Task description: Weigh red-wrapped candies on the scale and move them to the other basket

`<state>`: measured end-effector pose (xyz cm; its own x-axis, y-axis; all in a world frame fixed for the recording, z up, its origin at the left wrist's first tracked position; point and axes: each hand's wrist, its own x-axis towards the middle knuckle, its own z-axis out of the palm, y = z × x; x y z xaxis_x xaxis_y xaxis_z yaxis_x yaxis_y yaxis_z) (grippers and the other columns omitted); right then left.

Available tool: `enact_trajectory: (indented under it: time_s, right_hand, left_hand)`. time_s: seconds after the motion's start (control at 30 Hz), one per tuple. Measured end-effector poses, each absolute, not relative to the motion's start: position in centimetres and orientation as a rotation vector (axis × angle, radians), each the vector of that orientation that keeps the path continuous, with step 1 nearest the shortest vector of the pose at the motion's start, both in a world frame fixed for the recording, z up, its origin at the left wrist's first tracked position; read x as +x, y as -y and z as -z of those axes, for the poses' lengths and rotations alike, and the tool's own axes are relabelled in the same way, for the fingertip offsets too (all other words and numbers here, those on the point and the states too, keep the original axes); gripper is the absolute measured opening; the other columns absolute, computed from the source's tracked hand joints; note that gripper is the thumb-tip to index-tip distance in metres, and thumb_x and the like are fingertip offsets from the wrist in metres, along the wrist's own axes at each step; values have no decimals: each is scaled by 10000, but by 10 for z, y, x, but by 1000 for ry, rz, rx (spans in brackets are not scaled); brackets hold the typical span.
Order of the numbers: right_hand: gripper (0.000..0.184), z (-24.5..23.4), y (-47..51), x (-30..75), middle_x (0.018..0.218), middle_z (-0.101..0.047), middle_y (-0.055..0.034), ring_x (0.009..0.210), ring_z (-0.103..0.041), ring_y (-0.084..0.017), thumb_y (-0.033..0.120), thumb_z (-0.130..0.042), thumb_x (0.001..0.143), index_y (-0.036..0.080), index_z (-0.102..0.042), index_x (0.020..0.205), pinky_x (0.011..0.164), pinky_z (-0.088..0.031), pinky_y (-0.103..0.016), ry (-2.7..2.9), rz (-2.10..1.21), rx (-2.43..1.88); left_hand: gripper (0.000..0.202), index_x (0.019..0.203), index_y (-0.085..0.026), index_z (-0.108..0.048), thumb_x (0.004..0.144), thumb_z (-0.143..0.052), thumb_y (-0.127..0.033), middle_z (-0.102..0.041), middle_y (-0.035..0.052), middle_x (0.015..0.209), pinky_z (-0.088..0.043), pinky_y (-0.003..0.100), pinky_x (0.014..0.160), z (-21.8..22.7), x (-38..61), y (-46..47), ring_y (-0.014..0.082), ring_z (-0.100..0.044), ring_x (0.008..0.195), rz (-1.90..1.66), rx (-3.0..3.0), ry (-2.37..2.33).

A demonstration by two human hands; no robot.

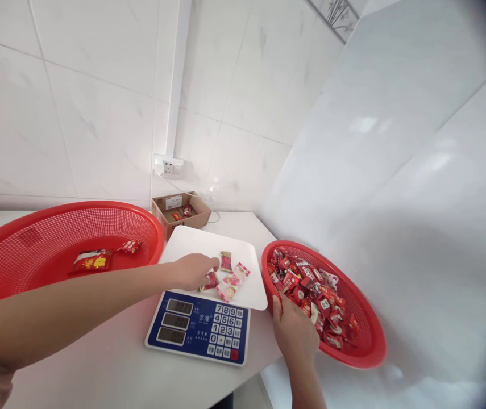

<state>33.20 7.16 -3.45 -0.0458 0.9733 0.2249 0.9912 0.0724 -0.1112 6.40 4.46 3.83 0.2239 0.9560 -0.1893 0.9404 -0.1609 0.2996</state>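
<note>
My left hand (195,271) reaches over the white pan (189,241) of a digital scale (198,326). Its fingers are closed on a small red wrapped candy (211,280), partly hidden beneath them. Beside it on the pan lie another small red and gold wrapped candy (225,261) and a longer pink and white packet (233,282). On the right, my right hand (294,329) is closed around the near rim of a red plastic basket (366,362). Many red-wrapped candies (311,287) fill that basket. The fingertips of this hand are partly hidden.
A large red mesh basket (76,213) on the left holds a few red packets (93,260). Behind the scale stands an open cardboard box (200,218) with small red packets inside. A clear plastic bottle (212,192) and a wall socket (169,167) are at the back.
</note>
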Motion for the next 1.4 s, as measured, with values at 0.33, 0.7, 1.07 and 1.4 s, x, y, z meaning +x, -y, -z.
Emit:
enact_trajectory:
  time_s: [0.33, 0.7, 1.07, 1.4]
  right_hand:
    - [476, 39, -76, 334, 1128, -689, -116, 1000, -639, -233, 375, -295, 975, 148, -623, 1235, 876, -473, -331, 2138, 162, -1905]
    - [475, 40, -76, 335, 1078, -704, -133, 953, -659, -229, 377, -299, 972, 147, -649, 1195, 848, -489, -328, 2136, 214, -1862]
    - [493, 46, -78, 337, 1064, -707, -139, 939, -662, -219, 382, -279, 973, 142, -649, 1194, 834, -495, -323, 2131, 267, -1828]
    - [481, 42, -76, 336, 1084, -704, -119, 951, -655, -216, 389, -287, 973, 155, -646, 1191, 830, -478, -309, 2132, 209, -1863]
  left_hand:
    - [409, 1186, -172, -540, 838, -630, -365, -610, 70, 1083, -515, 416, 817, -34, 64, -69, 207, -603, 940, 7, 2143, -1664]
    - [426, 1280, -210, -487, 876, -583, -301, -449, 103, 1372, -459, 502, 951, -38, 81, -97, 279, -483, 1199, -50, 2389, -1716]
    - [351, 1173, -163, -554, 881, -578, -357, -587, 90, 1182, -508, 453, 876, -33, 80, -110, 226, -590, 1034, -77, 2325, -1900]
    - [402, 1201, -168, -532, 876, -575, -401, -590, 90, 1164, -528, 423, 827, -28, 129, -84, 212, -606, 980, -171, 2174, -1812]
